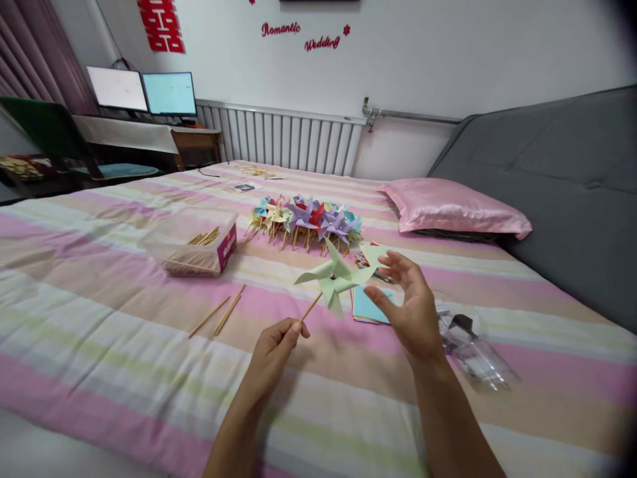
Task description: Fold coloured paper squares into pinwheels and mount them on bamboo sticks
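Note:
A pale green paper pinwheel [334,276] on a thin wooden stick is held up over the bed. My left hand [277,345] pinches the lower part of that stick between thumb and fingers. To the right of the blades is my right hand [409,302], thumb and fingers apart, with nothing visible between them. A light-coloured paper piece lies behind its fingertips. Below and behind the pinwheel sits a stack of blue square paper [371,305]. Farther back, many finished pinwheels [308,219] in purple, red, yellow and blue are clustered together.
A clear plastic box [172,242] with wooden sticks stands at left, and a few loose sticks [229,310] lie before it. Clear plastic packaging [480,358] rests at right. Beyond are a pink pillow [452,206], a grey headboard [542,146] and a radiator [288,138].

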Available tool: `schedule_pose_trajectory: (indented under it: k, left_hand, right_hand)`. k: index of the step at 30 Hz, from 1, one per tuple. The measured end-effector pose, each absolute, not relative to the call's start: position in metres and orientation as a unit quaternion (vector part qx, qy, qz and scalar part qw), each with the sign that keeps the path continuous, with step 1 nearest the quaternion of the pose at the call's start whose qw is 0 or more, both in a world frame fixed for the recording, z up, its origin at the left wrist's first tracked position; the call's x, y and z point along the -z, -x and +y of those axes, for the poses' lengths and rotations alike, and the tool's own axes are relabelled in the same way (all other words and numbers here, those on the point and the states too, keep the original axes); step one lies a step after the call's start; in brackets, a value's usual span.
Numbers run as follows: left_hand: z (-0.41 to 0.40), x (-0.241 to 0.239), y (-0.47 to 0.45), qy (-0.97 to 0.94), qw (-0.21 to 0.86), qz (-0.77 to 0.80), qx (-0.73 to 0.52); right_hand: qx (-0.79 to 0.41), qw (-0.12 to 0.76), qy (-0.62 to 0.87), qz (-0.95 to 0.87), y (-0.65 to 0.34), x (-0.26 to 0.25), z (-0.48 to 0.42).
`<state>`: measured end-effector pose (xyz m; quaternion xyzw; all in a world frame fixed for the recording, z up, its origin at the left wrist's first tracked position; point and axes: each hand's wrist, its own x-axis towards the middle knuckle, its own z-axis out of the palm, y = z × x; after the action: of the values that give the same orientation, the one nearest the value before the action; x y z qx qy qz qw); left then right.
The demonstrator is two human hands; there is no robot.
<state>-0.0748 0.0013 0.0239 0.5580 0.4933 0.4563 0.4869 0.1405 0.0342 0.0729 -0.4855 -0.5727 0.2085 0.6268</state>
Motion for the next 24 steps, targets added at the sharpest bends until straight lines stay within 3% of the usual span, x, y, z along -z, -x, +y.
schedule_pose_trajectory:
  k: [3,7,10,18,24]
  left_hand:
    - [0.0012,-0.021,0.0755,-0.547,0.506,0.489,-0.453]
    - [0.0021,-0.0204,0.0731,-0.542,0.516,0.486,-0.45]
    - [0.0032,-0.0199,0.0706,-0.546,0.519,0.483,-0.446]
    - [0.0033,-0.0183,0.0686,-0.56,0.518,0.479,-0.434]
    - [0.0027,-0.0201,0.0677,-0.55,0.504,0.494,-0.447]
  right_hand:
    - [-0.347,0.646,0.473,-0.489,-0.1421,-0.0711,0.0358]
    - [-0.48,0.569,0.459,-0.485,-0.142,-0.0707,0.0351]
    - [-0.499,0.546,0.448,-0.503,-0.141,-0.0716,0.0337]
    - [-0.473,0.59,0.452,-0.473,-0.1412,-0.0713,0.0348]
    - [-0.511,0.536,0.432,-0.515,-0.1376,-0.076,0.0303]
